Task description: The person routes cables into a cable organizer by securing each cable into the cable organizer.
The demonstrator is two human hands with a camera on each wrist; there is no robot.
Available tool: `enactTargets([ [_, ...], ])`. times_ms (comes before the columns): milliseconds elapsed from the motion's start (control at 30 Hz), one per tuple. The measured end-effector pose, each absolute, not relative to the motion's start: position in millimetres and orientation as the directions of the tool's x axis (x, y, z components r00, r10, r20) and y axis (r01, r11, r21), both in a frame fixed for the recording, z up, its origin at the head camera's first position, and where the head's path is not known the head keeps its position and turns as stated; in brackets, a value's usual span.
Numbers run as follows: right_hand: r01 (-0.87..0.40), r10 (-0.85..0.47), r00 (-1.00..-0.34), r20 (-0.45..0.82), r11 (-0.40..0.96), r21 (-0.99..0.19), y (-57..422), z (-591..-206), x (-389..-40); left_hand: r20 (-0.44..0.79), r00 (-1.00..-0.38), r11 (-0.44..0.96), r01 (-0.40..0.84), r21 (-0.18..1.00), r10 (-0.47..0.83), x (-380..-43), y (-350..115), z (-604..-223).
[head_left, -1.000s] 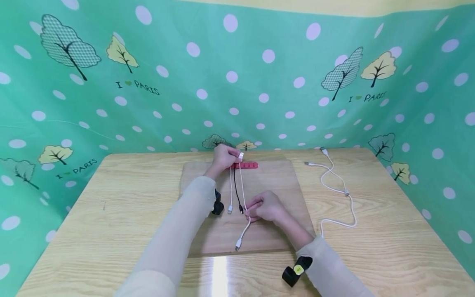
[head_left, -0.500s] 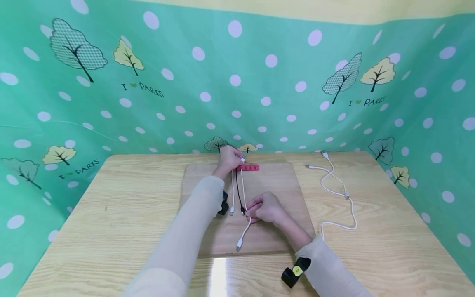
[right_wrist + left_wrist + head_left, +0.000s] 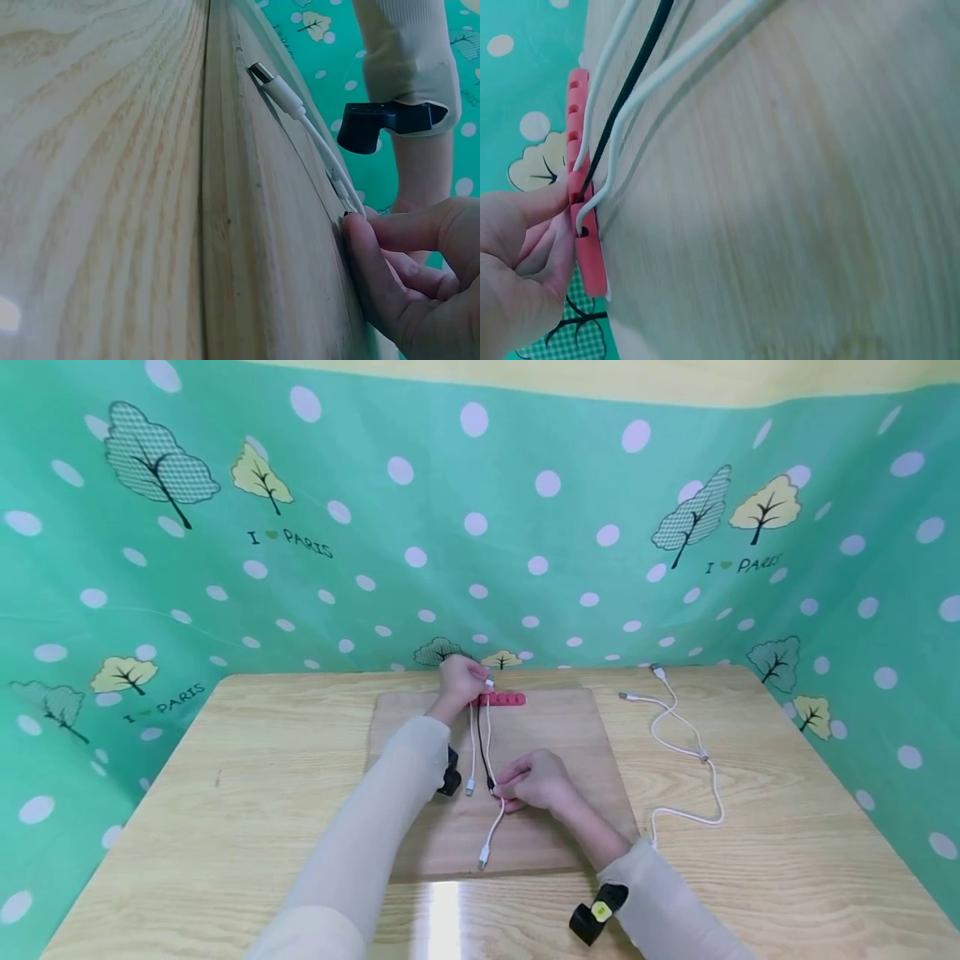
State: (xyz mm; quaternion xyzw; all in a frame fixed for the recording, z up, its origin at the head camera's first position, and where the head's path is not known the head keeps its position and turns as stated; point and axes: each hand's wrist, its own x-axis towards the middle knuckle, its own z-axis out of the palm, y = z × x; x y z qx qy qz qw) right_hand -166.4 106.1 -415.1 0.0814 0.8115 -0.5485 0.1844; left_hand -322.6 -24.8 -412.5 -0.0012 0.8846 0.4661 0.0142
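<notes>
A red cable holder (image 3: 510,699) lies along the far edge of the wooden board (image 3: 555,727). At the holder my left hand (image 3: 459,683) pinches the plug end of a white USB cable (image 3: 490,735), its plug just above the fingertips. Nearer to me, my right hand (image 3: 538,781) pinches the same cable between thumb and fingers; its other plug (image 3: 281,94) hangs free toward the board's front edge. A black cable (image 3: 634,79) and another white cable (image 3: 656,79) sit in neighbouring slots. The left wrist view shows the pinched cable (image 3: 604,67) running over a slot beside the black one.
A white branching cable (image 3: 716,789) lies loosely on the wooden table (image 3: 262,777) right of the board. Behind the table hangs a green dotted curtain (image 3: 480,560). Black wrist cameras are strapped to both sleeves.
My left hand has brought the cable's plug slightly down toward the red holder. The pinched cable now bows a little between the hands. My right hand stays nearly still, and the head view has shifted slightly.
</notes>
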Motion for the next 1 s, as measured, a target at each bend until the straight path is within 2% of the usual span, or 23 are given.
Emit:
enactTargets([
  [233, 0.302, -0.052, -0.934, -0.354, 0.420, -0.856, 101.3, -412.6, -162.2, 0.000, -1.000, 0.629, 0.015, 0.777, 0.023, -317.5, -24.2, -408.2],
  [567, 0.234, -0.042, -0.957, -0.288, 0.480, -0.845, 105.8, -409.2, -163.6, 0.060, -0.992, 0.652, 0.121, 0.748, 0.115, -307.0, -33.2, -401.3],
  [1000, 0.142, -0.101, -0.969, -0.225, 0.516, -0.845, 128.2, -406.4, -164.6, 0.010, -0.984, 0.604, 0.117, 0.788, 0.177, -280.2, -40.0, -387.1],
])
